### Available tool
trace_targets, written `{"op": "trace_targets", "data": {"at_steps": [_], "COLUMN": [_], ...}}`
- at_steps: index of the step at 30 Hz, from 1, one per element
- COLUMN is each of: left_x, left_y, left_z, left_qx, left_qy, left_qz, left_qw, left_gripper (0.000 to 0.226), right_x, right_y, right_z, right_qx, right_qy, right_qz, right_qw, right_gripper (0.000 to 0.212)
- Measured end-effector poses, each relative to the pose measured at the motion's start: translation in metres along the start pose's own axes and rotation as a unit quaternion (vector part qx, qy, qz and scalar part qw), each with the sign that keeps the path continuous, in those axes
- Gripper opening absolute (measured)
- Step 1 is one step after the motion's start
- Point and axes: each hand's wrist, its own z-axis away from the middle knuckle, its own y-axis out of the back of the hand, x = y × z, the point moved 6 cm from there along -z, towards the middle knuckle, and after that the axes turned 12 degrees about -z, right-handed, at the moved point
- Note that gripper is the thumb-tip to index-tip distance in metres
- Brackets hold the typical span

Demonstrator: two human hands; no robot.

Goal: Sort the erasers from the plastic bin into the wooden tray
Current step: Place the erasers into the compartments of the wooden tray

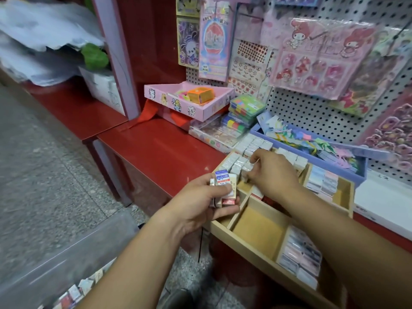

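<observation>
Wooden tray (258, 233) fills from your handful.
Your left hand (196, 206) grips spare erasers (224, 186) beside it as ready supply; your right hand (274, 172) fingers (250, 175) pinch one eraser into the far-left row. Plastic bin (66, 253) sits near-left.

Pretty clearly this was a little stationery shop. Up at 1 to 2 o'clock a white pegboard (312, 112) was hung with packaged cartoon sticker sheets (321, 56), still in their plastic sleeves. Below it a red display shelf (160, 148) carried a pink box (178, 103) at 12, stacked colourful pads (246, 107), a blue tray (312, 156), and at 4 o'clock a wooden tray (256, 252) with wrapped erasers (234, 161) lined up in neat rows
</observation>
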Motion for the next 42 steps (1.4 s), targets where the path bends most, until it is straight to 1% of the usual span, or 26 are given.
{"op": "trace_targets", "data": {"at_steps": [2, 3, 4, 5, 7, 9, 11, 15, 18, 20, 21, 23, 26, 29, 33, 35, 38, 42], "left_x": [0.0, -0.001, 0.0, -0.001, 0.0, 0.0, -0.001, 0.0, 0.002, 0.003, 0.002, 0.002, 0.003, 0.005, 0.002, 0.002, 0.002, 0.001], "left_y": [0.0, -0.001, -0.002, -0.004, -0.006, -0.008, -0.009, -0.008, -0.002, 0.005, 0.008, 0.014, 0.022, 0.026, 0.026, 0.026, 0.025, 0.024], "left_z": [-0.001, -0.002, -0.003, -0.003, -0.004, -0.004, -0.002, 0.001, 0.004, 0.005, 0.004, 0.004, 0.004, 0.003, 0.002, 0.001, 0.0, -0.002], "left_qx": [0.004, 0.003, 0.001, 0.0, -0.001, 0.001, 0.006, 0.01, 0.017, 0.036, 0.049, 0.074, 0.104, 0.112, 0.113, 0.114, 0.12, 0.122], "left_qy": [-0.003, -0.006, -0.01, -0.015, -0.027, -0.041, -0.051, -0.058, -0.058, -0.056, -0.055, -0.055, -0.069, -0.081, -0.078, -0.079, -0.077, -0.078], "left_qz": [0.003, 0.0, -0.003, -0.01, -0.032, -0.056, -0.068, -0.059, -0.046, -0.043, -0.044, -0.046, -0.044, -0.052, -0.06, -0.063, -0.06, -0.052], "left_qw": [1.0, 1.0, 1.0, 1.0, 0.999, 0.998, 0.996, 0.996, 0.997, 0.997, 0.996, 0.995, 0.991, 0.989, 0.989, 0.988, 0.988, 0.988], "left_gripper": [0.023, 0.022, 0.022, 0.022, 0.022, 0.023, 0.024, 0.03, 0.023, 0.022, 0.023, 0.026, 0.023, 0.019, 0.019, 0.019, 0.023, 0.025], "right_x": [-0.003, -0.007, -0.013, -0.02, -0.034, -0.038, -0.037, -0.029, -0.025, -0.022, -0.019, -0.013, -0.003, 0.002, 0.013, 0.021, 0.028, 0.033], "right_y": [0.011, 0.015, 0.018, 0.019, 0.019, 0.019, 0.018, 0.01, 0.01, 0.014, 0.017, 0.023, 0.026, 0.028, 0.027, 0.031, 0.042, 0.042], "right_z": [0.007, 0.013, 0.019, 0.026, 0.041, 0.048, 0.049, 0.048, 0.046, 0.043, 0.04, 0.036, 0.032, 0.031, 0.027, 0.021, 0.005, -0.02], "right_qx": [0.014, 0.009, -0.014, -0.054, -0.135, -0.165, -0.168, -0.181, -0.161, -0.13, -0.11, -0.071, -0.034, -0.01, 0.022, 0.06, 0.115, 0.121], "right_qy": [0.006, 0.007, 0.004, -0.001, -0.012, -0.016, -0.025, -0.07, -0.108, -0.117, -0.118, -0.116, -0.112, -0.103, -0.111, -0.102, -0.063, -0.035], "right_qz": [-0.086, -0.144, -0.211, -0.273, -0.353, -0.376, -0.382, -0.426, -0.492, -0.52, -0.519, -0.495, -0.453, -0.416, -0.386, -0.34, -0.271, -0.184], "right_qw": [0.996, 0.99, 0.977, 0.961, 0.926, 0.912, 0.908, 0.884, 0.849, 0.836, 0.84, 0.858, 0.884, 0.903, 0.916, 0.933, 0.954, 0.975], "right_gripper": [0.014, 0.014, 0.019, 0.021, 0.019, 0.014, 0.01, 0.011, 0.009, 0.009, 0.01, 0.015, 0.015, 0.013, 0.015, 0.014, 0.014, 0.013]}}
